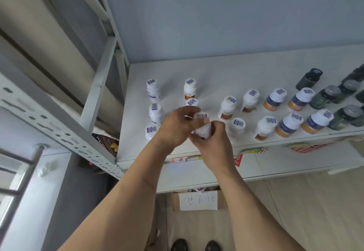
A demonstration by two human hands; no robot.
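We see a small white plastic bottle (pixel 204 130) whose white cap carries a blue-printed sticker. It leans slightly from upright above the front of the white shelf (pixel 216 75), our left hand (pixel 177 126) at its cap and our right hand (pixel 213 144) round its body.

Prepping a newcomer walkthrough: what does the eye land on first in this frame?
The two hands meet at the centre: the left hand and right hand grip one white bottle above the front of the white shelf. Around them stand rows of white-capped bottles with stickers on their caps, giving way to orange-banded bottles and then dark green bottles at the far right.
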